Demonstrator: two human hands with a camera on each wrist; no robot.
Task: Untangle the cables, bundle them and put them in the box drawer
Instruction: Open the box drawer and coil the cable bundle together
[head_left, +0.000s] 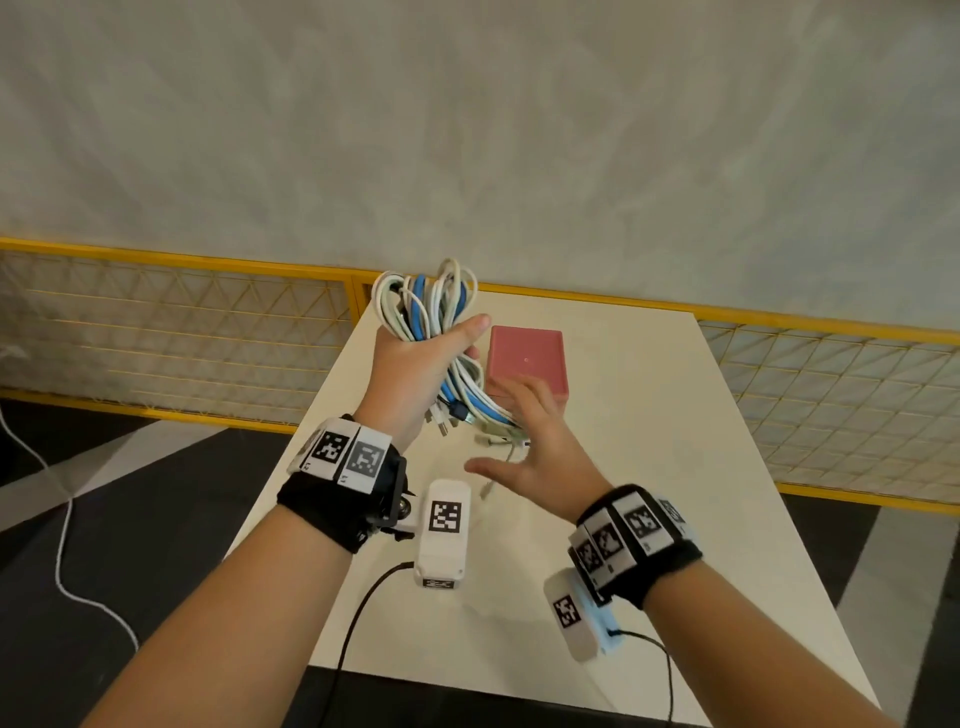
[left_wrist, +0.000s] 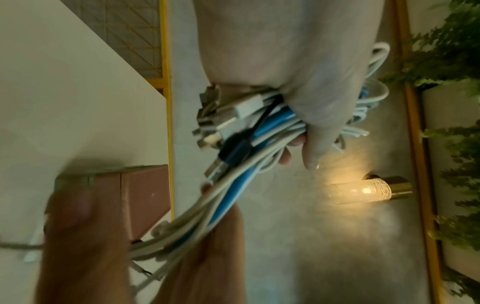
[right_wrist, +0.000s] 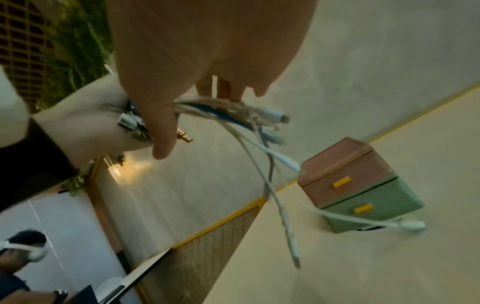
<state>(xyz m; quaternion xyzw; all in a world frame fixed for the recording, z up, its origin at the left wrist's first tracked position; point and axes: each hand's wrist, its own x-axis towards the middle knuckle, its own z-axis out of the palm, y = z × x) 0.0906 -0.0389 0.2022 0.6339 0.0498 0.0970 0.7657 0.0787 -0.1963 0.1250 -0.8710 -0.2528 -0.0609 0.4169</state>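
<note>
My left hand (head_left: 441, 353) is raised above the white table (head_left: 649, 467) and grips a looped bundle of white and blue cables (head_left: 428, 301). In the left wrist view its fingers (left_wrist: 306, 115) curl round the cable bundle (left_wrist: 249, 156), with several plugs sticking out. My right hand (head_left: 519, 431) is open with fingers spread, just below, touching the hanging cable tails (right_wrist: 291, 236). The box (right_wrist: 350, 176) stands behind, with a pink upper drawer and a green lower one, both closed. In the head view only the pink top of the box (head_left: 524, 358) shows.
A white tagged device (head_left: 444, 530) with a black lead lies on the table's near part. A yellow mesh railing (head_left: 182, 312) runs behind and beside the table. A loose white cord (head_left: 62, 545) trails on the dark floor at left.
</note>
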